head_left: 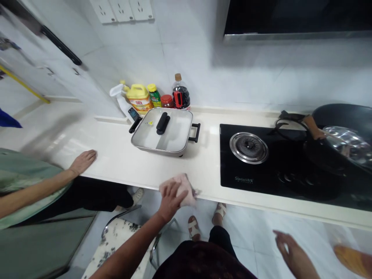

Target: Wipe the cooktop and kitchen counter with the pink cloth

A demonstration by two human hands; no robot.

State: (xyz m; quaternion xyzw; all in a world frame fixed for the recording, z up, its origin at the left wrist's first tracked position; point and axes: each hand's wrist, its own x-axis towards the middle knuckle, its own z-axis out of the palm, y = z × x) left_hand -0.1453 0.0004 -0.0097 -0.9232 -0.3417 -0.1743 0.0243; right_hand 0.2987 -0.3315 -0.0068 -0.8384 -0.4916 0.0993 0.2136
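Note:
My left hand (171, 200) lies on a pale pink cloth (187, 190) at the front edge of the white countertop (122, 164), pressing it down with the fingers bent over it. Part of the cloth hangs over the edge. Behind it stands a square electric pan (148, 136) with a glass lid, a black lid knob (163, 123) and black side handles. My right hand (293, 254) hangs in the air in front of the counter, below the stove, with its fingers loosely apart and nothing in them.
A black gas stove (250, 174) is set into the counter at right, with a wok (334, 112) on it. Bottles, including a yellow jug (139, 99), line the wall. At left, another person's hand (84, 161) rests on the counter. A chair (116, 236) stands below.

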